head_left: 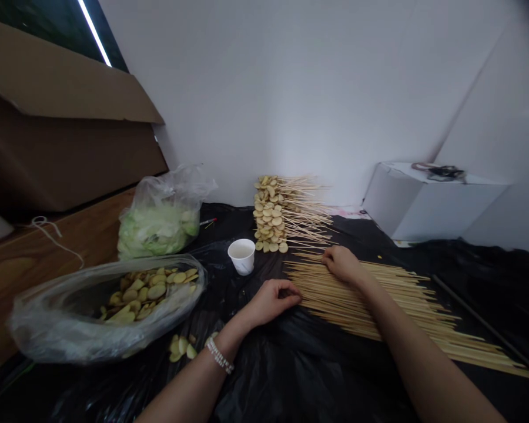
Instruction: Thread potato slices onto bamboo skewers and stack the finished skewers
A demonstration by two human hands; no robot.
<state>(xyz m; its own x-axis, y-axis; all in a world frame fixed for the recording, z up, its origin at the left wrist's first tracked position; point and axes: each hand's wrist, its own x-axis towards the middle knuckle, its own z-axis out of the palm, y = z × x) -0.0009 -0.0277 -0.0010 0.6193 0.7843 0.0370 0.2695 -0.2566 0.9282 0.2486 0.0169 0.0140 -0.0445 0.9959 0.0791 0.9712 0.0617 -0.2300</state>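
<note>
My right hand (344, 264) lies on a wide spread of loose bamboo skewers (379, 299), its fingers toward their far ends. My left hand (275, 302) is curled at the near-left edge of the spread, with a beaded bracelet on the wrist. Left of it, a clear plastic bag (66, 317) holds sliced yellow potatoes (145, 294), and several loose slices (180, 346) lie near my left wrist. Ahead stands a stack of skewered potato slices (268, 214), next to a white paper cup (241, 255). Behind the potato bag is a plastic bag of pale green leaves (158, 229).
A black plastic sheet (291, 376) covers the work surface, with a wooden surface (39, 276) at the left. A large cardboard box (70, 129) stands back left, a white box (436, 205) back right. A dark rod (480, 317) lies right of the skewers.
</note>
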